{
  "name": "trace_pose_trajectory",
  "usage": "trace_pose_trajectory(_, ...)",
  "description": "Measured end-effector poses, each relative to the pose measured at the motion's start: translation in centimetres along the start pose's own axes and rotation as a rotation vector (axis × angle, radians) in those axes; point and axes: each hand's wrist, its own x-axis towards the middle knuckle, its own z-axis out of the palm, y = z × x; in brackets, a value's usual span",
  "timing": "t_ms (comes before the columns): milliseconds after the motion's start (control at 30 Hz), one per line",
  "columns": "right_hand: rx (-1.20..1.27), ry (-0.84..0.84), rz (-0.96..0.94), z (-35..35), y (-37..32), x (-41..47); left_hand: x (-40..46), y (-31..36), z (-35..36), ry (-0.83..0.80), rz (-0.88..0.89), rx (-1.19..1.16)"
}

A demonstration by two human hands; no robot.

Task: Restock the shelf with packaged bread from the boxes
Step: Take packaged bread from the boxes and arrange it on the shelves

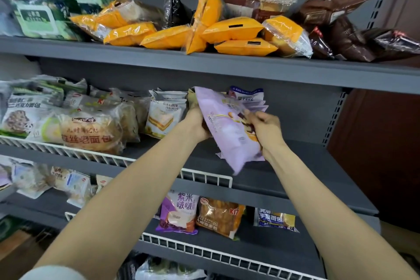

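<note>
Between my left hand (pixel 197 124) and right hand (pixel 263 126) I hold a stack of bread packets (pixel 229 129) over the middle shelf (pixel 295 166), right of the sandwich packet (pixel 162 116), beneath the top shelf (pixel 227 68).

From my feed, a dark grey metal shelving unit (pixel 204 63) fills nearly the whole view, its flat back panel (pixel 295 111) the same matte grey. A slotted upright (pixel 336 116) runs down its right side, punched with rows of small holes. White wire guard rails (pixel 91 154) edge the fronts of the lower boards. To the right of the unit I see a reddish-brown wooden panel (pixel 381 154), possibly a door or cabinet side. The lighting is even and soft, with glare on the plastic wrappers.
</note>
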Motion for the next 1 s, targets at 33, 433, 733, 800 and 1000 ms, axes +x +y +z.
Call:
trace_pose_trajectory(33,-0.069,0.11,-0.058,0.1,0.5,0.3,-0.2,-0.2,-0.5,-0.01,-0.024,-0.012)
trace_pose_trajectory(433,-0.102,0.084,-0.202,-0.1,1.3,-1.0,-1.8,-2.6,-2.0,-0.129,0.171,0.425)
trace_pose_trajectory(733,-0.599,0.132,-0.284,-1.1,4.3,-2.5,-0.2,-5.6,-2.7,-0.105,0.053,0.774)
trace_pose_trajectory(800,-0.889,0.155,-0.385,-1.1,4.9,-2.6,0.1,-5.7,-2.7,-0.081,0.046,0.823)
trace_pose_trajectory(1000,-1.238,-0.035,-0.479,-0.8,4.3,-2.4,-0.2,-5.6,-2.7,0.03,0.11,0.989)
